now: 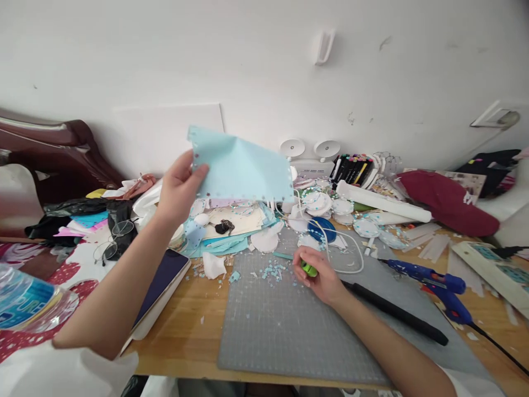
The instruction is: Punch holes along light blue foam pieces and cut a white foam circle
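My left hand is raised above the desk and pinches the left edge of a light blue sheet of paper with small holes punched along its borders. The sheet hangs in the air in front of the white wall. My right hand rests on the grey cutting mat, fingers curled around a small green tool, probably a hole punch. Tiny blue paper bits lie scattered on the mat just left of that hand.
A tablet lies left of the mat. Blue glue gun and a black rod lie to the right. Paper scraps, white discs, markers, a dark red cap, glasses and a water bottle crowd the desk.
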The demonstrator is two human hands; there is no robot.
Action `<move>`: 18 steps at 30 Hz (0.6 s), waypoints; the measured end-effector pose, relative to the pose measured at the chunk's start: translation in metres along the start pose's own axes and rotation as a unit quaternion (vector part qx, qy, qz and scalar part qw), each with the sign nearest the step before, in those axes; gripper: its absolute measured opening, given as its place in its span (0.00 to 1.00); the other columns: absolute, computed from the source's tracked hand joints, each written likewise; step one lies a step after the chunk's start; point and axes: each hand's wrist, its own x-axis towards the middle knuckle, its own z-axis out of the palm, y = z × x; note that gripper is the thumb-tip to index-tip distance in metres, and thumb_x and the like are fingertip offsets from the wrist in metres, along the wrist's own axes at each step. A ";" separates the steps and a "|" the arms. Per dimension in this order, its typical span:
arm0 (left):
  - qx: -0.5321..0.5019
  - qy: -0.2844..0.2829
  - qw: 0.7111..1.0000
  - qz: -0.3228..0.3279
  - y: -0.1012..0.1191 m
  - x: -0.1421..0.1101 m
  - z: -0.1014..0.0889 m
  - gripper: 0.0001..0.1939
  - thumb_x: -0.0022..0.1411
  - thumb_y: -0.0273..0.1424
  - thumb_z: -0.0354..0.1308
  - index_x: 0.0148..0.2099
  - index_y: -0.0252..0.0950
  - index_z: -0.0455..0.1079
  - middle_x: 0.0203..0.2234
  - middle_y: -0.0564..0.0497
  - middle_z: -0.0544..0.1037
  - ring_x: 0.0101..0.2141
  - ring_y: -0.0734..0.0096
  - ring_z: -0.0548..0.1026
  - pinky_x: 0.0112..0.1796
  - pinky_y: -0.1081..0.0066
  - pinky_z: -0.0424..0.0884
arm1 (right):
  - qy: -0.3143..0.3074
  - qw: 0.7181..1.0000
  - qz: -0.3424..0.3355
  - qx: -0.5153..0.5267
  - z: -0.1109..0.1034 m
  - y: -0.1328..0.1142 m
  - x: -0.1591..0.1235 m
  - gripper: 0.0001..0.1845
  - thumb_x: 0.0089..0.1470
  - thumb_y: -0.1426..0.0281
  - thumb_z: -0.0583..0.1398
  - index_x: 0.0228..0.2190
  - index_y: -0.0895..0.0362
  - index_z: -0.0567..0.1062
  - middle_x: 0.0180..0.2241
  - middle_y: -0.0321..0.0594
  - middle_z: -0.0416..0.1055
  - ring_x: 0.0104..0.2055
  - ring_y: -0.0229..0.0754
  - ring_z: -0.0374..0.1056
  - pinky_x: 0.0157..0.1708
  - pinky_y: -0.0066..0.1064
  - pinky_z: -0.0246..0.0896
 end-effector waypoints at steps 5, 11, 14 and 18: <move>-0.050 0.080 0.994 -0.049 -0.027 0.030 0.008 0.16 0.60 0.33 0.57 0.51 0.43 0.65 0.47 0.56 0.74 0.42 0.70 0.74 0.37 0.70 0.73 | -0.026 0.999 0.015 -0.038 0.000 0.005 0.000 0.14 0.54 0.60 0.57 0.25 0.58 0.71 0.16 0.30 0.59 0.16 0.30 0.52 0.15 0.23 0.43; 0.018 0.154 0.939 -0.307 -0.064 0.036 0.021 0.12 0.63 0.22 0.49 0.46 0.42 0.65 0.43 0.53 0.74 0.37 0.72 0.75 0.34 0.72 0.75 | -0.023 0.991 0.044 -0.123 0.005 0.005 0.002 0.14 0.55 0.60 0.55 0.27 0.57 0.70 0.17 0.30 0.59 0.16 0.31 0.53 0.15 0.23 0.44; 0.075 0.092 0.929 -0.351 -0.077 0.035 0.017 0.11 0.66 0.27 0.50 0.50 0.36 0.65 0.43 0.48 0.73 0.37 0.70 0.75 0.36 0.67 0.75 | -0.001 0.981 0.038 -0.191 0.007 0.006 0.003 0.13 0.55 0.60 0.54 0.32 0.57 0.71 0.19 0.30 0.60 0.16 0.32 0.55 0.15 0.23 0.47; 0.215 -0.025 0.896 -0.387 -0.076 0.035 -0.002 0.15 0.64 0.35 0.54 0.50 0.32 0.66 0.42 0.46 0.74 0.38 0.67 0.75 0.37 0.63 0.74 | 0.062 0.951 -0.030 -0.302 0.006 0.010 0.003 0.13 0.57 0.62 0.53 0.38 0.56 0.71 0.25 0.35 0.67 0.19 0.34 0.59 0.20 0.27 0.54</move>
